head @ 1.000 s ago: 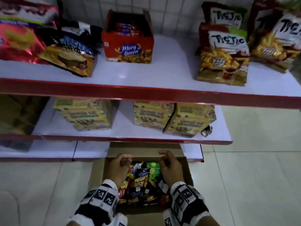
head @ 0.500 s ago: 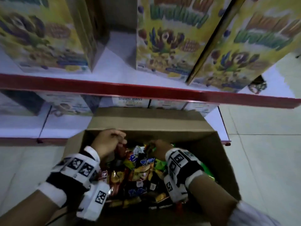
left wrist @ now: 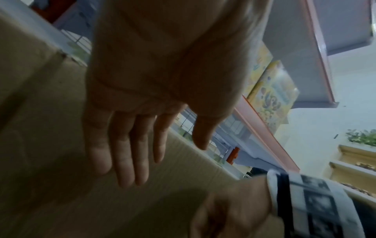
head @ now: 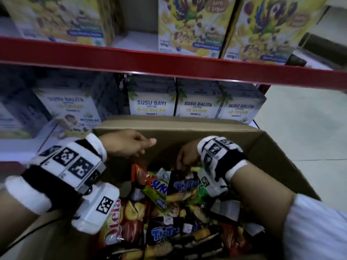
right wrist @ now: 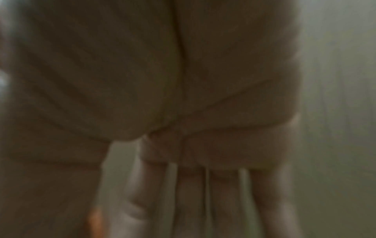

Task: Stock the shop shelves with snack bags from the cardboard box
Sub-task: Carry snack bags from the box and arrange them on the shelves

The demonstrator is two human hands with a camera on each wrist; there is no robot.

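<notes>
Since half a second ago: closer now over the cardboard box point(head: 216, 132); left hand point(head: 127, 145) lifted off the packets, hovering above the box's near-left corner, fingers straight and relaxed in the left wrist view, holding nothing; right hand point(head: 186, 158) lower among the snack bags point(head: 169, 207), fingertips down at the top edge of a dark blue-lettered bag point(head: 183, 182); whether already pinching it, cannot tell; right wrist view too blurred to help.

Box on the floor against the lowest shelf, flaps open, crowded with packets in red, yellow, green and black. Behind it, white milk-formula cartons point(head: 152, 102) on the bottom shelf; above, beyond the red shelf edge point(head: 169, 62), yellow cereal boxes point(head: 189, 25).

Progress, as a judgement: barely begun or mid-way at most; box nearly full, no bag lifted clear, no snack bag on the shelves in sight here; left to do: lifting bags out, carrying them up, setting them in place, repeating until empty.
</notes>
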